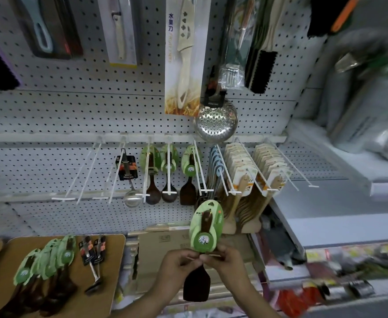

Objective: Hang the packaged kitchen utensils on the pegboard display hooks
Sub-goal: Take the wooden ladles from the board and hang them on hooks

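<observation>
Facing white pegboard (73,115), hooks running 9 to 3 o'clock mid-frame. Holding dark spatula on green card (206,228) at 6 o'clock, card end up, not yet on any hook. Left hand (177,263) and right hand (228,260) both pinching the handle just under the card. Lining up for the hook (197,166) at 12 o'clock, already carrying a matching spatula; threading the card's hanging hole next, probably, hole blurred. Waiting at 8 o'clock on brown board (110,267): green-carded stack (46,260), two black-carded ladles (93,251).
</observation>
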A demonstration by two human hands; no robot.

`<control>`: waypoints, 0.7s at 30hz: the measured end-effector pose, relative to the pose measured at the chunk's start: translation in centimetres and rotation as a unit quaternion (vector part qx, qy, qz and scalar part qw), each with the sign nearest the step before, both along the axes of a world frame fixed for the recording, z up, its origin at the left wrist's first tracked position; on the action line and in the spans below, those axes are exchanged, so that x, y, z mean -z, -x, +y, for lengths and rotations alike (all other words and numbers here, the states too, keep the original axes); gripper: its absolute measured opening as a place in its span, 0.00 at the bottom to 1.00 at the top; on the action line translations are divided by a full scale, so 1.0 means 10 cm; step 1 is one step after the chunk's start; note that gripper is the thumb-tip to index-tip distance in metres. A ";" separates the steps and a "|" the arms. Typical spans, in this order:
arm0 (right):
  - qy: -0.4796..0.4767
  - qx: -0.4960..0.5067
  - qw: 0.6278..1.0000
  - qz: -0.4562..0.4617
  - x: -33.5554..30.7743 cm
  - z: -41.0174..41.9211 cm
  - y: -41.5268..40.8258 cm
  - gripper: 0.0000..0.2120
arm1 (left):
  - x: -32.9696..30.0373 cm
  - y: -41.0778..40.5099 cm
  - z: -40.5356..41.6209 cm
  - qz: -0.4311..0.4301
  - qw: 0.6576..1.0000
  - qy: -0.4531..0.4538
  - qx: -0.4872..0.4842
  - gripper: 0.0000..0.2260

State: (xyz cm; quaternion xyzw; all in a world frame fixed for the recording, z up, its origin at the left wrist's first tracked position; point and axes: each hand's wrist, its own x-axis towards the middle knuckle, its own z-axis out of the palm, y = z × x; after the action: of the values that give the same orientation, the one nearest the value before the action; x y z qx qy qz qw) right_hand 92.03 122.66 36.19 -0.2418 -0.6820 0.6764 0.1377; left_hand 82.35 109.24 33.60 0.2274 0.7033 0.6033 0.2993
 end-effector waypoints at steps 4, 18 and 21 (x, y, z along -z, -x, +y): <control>-0.016 -0.005 1.000 -0.010 0.04 -0.05 -0.02 0.09 | 0.01 -0.02 -0.07 -0.002 0.999 0.014 0.036 0.09; 0.055 -0.004 0.998 -0.010 0.15 -0.07 0.29 0.07 | 0.21 0.12 -0.16 0.055 0.991 0.110 0.057 0.06; 0.061 0.001 0.998 -0.024 0.19 -0.03 0.33 0.07 | 0.26 0.17 -0.13 0.067 0.987 0.133 0.063 0.06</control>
State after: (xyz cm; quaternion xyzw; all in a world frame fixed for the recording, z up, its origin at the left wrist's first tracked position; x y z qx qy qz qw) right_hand 88.73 122.32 34.30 -0.2663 -0.6427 0.7103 0.1070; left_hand 80.69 107.99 30.98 0.2695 0.7801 0.4678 0.3162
